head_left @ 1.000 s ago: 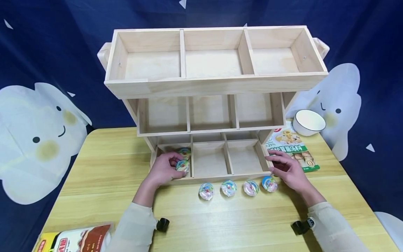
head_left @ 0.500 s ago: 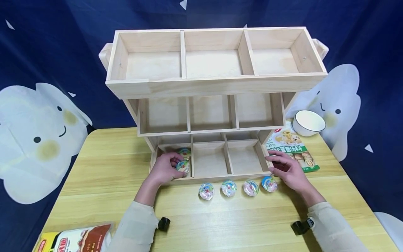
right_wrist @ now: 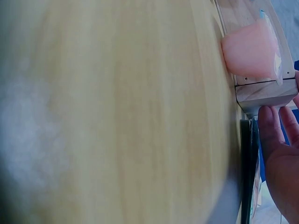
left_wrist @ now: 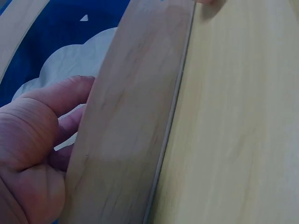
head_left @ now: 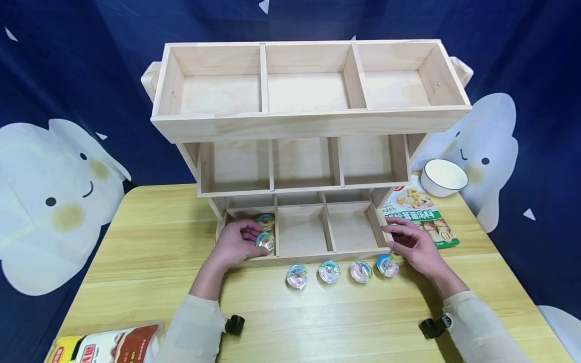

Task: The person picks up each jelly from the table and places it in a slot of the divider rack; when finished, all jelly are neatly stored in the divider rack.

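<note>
Inside the bottom-left compartment of a three-tier wooden shelf (head_left: 304, 121), my left hand (head_left: 236, 243) pinches a small jelly cup (head_left: 265, 241) between thumb and fingers. A second jelly cup (head_left: 265, 222) lies just behind it. In the left wrist view, the front board (left_wrist: 126, 112) hides the fingertips and the cup. My right hand (head_left: 416, 244) rests its fingertips against the right end of the bottom tier, fingers relaxed. Close by its thumb sits a jelly cup (head_left: 388, 265), which shows as pink (right_wrist: 252, 49) in the right wrist view.
Several jelly cups stand in a row before the shelf, including one at the left end (head_left: 297, 276). A green-and-white food packet (head_left: 419, 212) and a white bowl (head_left: 444, 177) are at the right. A plastic-wrapped bag (head_left: 113, 345) lies at the front left of the table (head_left: 308, 322).
The jelly cup at my left hand has shifted very slightly right. Both hands stay almost in the same place.
</note>
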Motion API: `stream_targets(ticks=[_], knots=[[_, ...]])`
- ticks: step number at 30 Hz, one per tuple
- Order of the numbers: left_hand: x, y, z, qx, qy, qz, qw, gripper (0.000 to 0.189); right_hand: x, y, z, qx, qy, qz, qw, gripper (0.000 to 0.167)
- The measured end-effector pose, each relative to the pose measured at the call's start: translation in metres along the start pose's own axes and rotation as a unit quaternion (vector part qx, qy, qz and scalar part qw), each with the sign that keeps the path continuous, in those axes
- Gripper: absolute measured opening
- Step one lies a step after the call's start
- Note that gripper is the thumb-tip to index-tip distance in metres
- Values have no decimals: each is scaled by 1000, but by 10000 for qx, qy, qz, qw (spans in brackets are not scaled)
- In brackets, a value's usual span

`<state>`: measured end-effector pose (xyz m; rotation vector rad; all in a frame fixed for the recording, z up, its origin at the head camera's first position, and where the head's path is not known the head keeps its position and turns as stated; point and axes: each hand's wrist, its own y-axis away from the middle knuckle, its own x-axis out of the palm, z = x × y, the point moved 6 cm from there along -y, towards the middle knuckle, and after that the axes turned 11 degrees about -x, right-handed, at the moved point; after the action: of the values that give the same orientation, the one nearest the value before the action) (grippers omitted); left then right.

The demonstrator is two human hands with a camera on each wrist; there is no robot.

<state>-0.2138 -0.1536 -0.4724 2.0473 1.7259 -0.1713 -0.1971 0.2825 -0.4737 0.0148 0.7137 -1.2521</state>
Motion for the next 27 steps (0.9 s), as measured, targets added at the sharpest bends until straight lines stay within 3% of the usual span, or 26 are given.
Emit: stream_targets(ticks=[13,19,23,27], knots=[[-9,13,-5,114,579,-304,9978,53,0,0,2,-29,41,-16,10000,34],[-11,25,-16,539,942,-531,9927,53,-1,0,1,-56,49,-39,10000,34],[-9,35,-22,825,1310,-514,9866,54,-1,1,1,-73,33,-67,9999,34],[-4,47,-24,915,1550,-482,9825,55,0,-1,4,-184,-17,-112,9998,35]])
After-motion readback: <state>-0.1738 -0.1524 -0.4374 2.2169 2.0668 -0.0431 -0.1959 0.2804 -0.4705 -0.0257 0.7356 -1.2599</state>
